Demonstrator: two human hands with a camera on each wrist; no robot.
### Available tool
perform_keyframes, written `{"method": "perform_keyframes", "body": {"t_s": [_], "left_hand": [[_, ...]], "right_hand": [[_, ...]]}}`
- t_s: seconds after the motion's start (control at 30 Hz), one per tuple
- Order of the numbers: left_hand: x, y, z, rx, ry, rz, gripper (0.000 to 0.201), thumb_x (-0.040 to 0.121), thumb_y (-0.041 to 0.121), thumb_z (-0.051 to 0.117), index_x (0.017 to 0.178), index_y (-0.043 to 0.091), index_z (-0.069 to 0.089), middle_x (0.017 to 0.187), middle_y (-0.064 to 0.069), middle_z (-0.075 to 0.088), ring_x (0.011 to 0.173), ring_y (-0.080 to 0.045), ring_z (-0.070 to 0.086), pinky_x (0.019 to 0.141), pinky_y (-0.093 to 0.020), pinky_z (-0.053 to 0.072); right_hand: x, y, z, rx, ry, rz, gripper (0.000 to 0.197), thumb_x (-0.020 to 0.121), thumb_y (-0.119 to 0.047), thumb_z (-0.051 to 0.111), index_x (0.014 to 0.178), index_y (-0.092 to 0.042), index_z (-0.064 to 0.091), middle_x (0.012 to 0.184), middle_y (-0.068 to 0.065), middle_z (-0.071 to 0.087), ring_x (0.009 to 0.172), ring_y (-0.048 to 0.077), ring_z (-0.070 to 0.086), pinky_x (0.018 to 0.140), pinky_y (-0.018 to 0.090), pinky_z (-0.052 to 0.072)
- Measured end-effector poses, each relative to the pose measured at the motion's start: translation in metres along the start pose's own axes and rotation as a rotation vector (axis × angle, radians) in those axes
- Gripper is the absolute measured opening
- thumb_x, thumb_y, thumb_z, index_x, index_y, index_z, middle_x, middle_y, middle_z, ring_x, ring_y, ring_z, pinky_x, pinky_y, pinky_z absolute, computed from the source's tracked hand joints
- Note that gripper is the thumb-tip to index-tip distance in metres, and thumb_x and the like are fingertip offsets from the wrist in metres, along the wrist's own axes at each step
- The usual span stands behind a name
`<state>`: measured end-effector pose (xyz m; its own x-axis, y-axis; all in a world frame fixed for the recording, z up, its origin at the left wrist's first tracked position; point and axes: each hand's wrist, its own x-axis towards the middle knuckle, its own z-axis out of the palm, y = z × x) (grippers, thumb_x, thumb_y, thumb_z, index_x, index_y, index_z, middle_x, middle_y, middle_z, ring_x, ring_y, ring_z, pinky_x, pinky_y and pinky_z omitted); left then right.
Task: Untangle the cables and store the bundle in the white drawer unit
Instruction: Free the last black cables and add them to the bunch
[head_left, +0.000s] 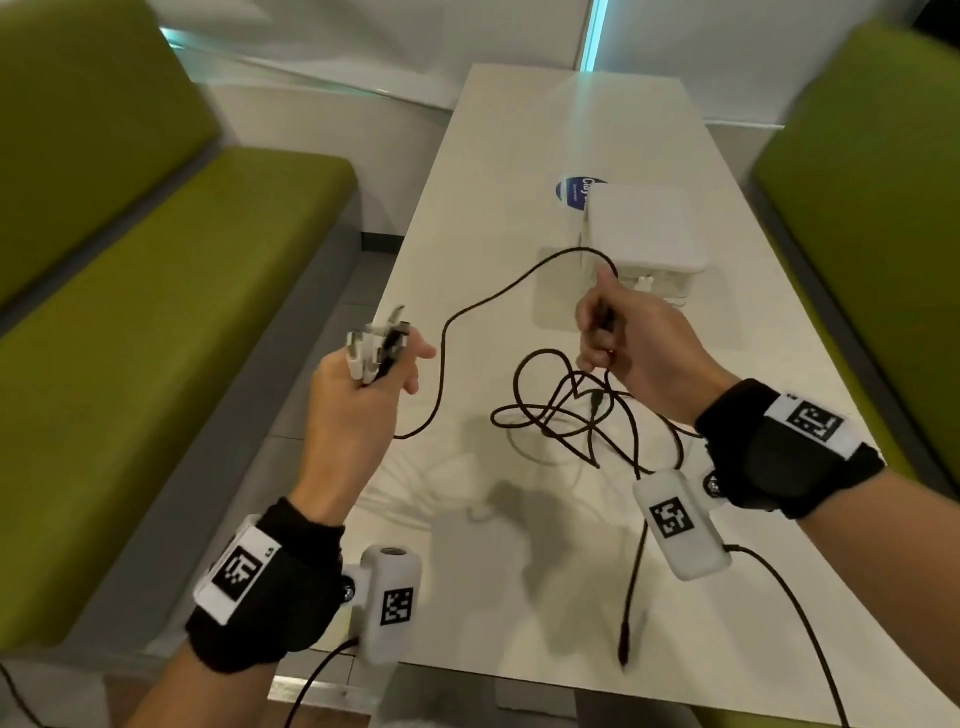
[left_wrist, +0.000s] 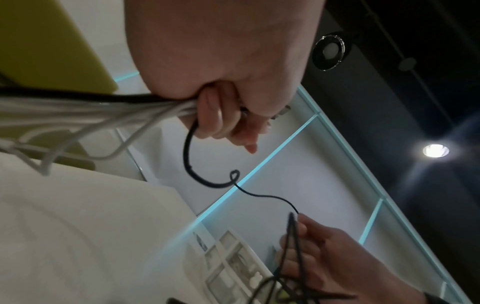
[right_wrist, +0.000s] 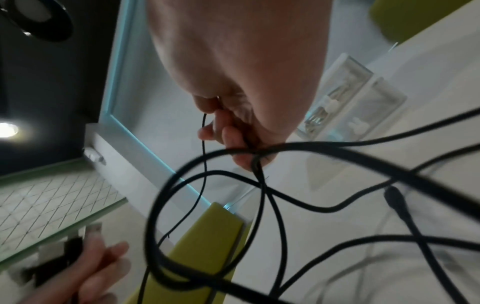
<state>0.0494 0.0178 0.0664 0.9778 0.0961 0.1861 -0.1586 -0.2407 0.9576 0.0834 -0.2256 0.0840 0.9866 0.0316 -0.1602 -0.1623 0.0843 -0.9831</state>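
My left hand (head_left: 371, 364) is raised over the table's left edge and grips a bunch of cable ends (head_left: 376, 345), white and black plugs sticking out above the fist (left_wrist: 221, 115). A black cable (head_left: 467, 306) arcs from it to my right hand (head_left: 605, 332), which pinches that cable (right_wrist: 205, 127) in front of the white drawer unit (head_left: 647, 234). Below the right hand hang tangled black loops (head_left: 566, 410), (right_wrist: 285, 185). White cables (head_left: 431, 483) trail on the table under the left hand.
The white table (head_left: 519, 156) runs away from me between green benches (head_left: 156, 312), (head_left: 872, 182). A blue round sticker (head_left: 576, 192) lies left of the drawer unit. A black plug end (head_left: 623, 644) dangles near the table's front edge.
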Motion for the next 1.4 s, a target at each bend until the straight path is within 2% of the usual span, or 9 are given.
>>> {"method": "perform_keyframes", "body": {"t_s": [0.13,0.27,0.37,0.53,0.67,1.03,1.13,1.2,1.4], "left_hand": [[0.0,0.016,0.017,0.064,-0.08,0.161,0.017,0.093,0.021,0.061,0.084,0.016,0.074,0.074,0.009,0.07,0.076,0.001,0.065,0.069,-0.009,0.044],[-0.001,0.021,0.04,0.143,-0.103,0.229,0.028,0.088,0.035,0.068,0.08,0.008,0.075,0.053,0.015,0.056,0.051,0.0,0.048,0.05,-0.012,0.034],[0.0,0.017,0.052,0.188,-0.136,0.224,0.036,0.082,0.046,0.068,0.075,0.011,0.071,0.055,0.01,0.06,0.053,-0.008,0.05,0.048,-0.019,0.037],[0.0,0.014,0.063,0.162,-0.199,0.146,0.027,0.077,0.047,0.074,0.065,0.028,0.058,0.046,0.014,0.048,0.049,-0.005,0.042,0.05,-0.015,0.03],[0.002,0.011,0.065,0.259,-0.222,0.087,0.044,0.078,0.041,0.077,0.054,0.025,0.043,0.043,0.009,0.038,0.046,-0.012,0.033,0.045,-0.019,0.024],[0.029,0.01,0.061,0.322,-0.141,0.08,0.015,0.085,0.032,0.07,0.081,0.018,0.072,0.066,0.001,0.064,0.056,-0.013,0.045,0.054,-0.028,0.037],[0.029,0.01,0.064,0.542,-0.233,0.104,0.039,0.09,0.04,0.064,0.057,0.026,0.048,0.053,0.009,0.047,0.054,-0.013,0.043,0.048,-0.023,0.026],[0.03,0.006,0.059,0.531,-0.193,0.087,0.036,0.092,0.037,0.063,0.06,0.022,0.057,0.053,0.009,0.051,0.059,-0.021,0.051,0.047,-0.026,0.03],[0.016,0.025,0.047,0.113,-0.092,0.143,0.013,0.09,0.03,0.066,0.089,0.022,0.077,0.089,0.009,0.075,0.09,-0.007,0.068,0.085,-0.031,0.051]], "right_hand": [[-0.001,-0.021,0.015,-0.2,-0.042,-0.165,0.053,0.105,-0.044,0.031,0.086,-0.011,0.067,0.07,0.007,0.053,0.072,0.023,0.054,0.07,0.032,0.049],[-0.007,-0.035,0.03,-0.424,-0.058,-0.246,0.051,0.103,-0.05,0.033,0.098,-0.024,0.077,0.097,0.001,0.06,0.093,0.014,0.056,0.083,0.031,0.055],[-0.017,-0.041,0.037,-0.55,-0.062,-0.254,0.047,0.102,-0.048,0.036,0.097,-0.025,0.077,0.076,-0.027,0.062,0.078,0.002,0.055,0.073,0.013,0.048],[-0.024,-0.042,0.043,-0.601,-0.143,-0.312,0.045,0.103,-0.045,0.037,0.099,-0.023,0.076,0.071,0.001,0.051,0.068,0.007,0.049,0.074,0.024,0.04],[-0.024,-0.039,0.043,-0.502,-0.147,-0.332,0.046,0.103,-0.046,0.034,0.104,-0.026,0.076,0.079,0.002,0.055,0.079,0.007,0.054,0.079,0.026,0.044],[-0.021,-0.036,0.018,-0.456,-0.032,-0.394,0.045,0.103,-0.047,0.034,0.114,-0.024,0.072,0.074,0.016,0.062,0.063,0.02,0.065,0.068,0.035,0.052],[-0.022,-0.028,0.014,-0.595,-0.031,-0.433,0.045,0.101,-0.049,0.035,0.114,-0.026,0.072,0.06,0.003,0.06,0.055,0.006,0.059,0.071,0.025,0.05],[-0.022,-0.022,0.011,-0.816,-0.037,-0.472,0.051,0.097,-0.055,0.034,0.114,-0.026,0.072,0.053,-0.008,0.051,0.051,0.005,0.049,0.059,0.022,0.042],[-0.019,-0.009,0.002,-1.265,-0.144,-0.471,0.051,0.099,-0.054,0.031,0.08,-0.017,0.06,0.054,0.001,0.053,0.054,0.015,0.051,0.056,0.036,0.037]]}}
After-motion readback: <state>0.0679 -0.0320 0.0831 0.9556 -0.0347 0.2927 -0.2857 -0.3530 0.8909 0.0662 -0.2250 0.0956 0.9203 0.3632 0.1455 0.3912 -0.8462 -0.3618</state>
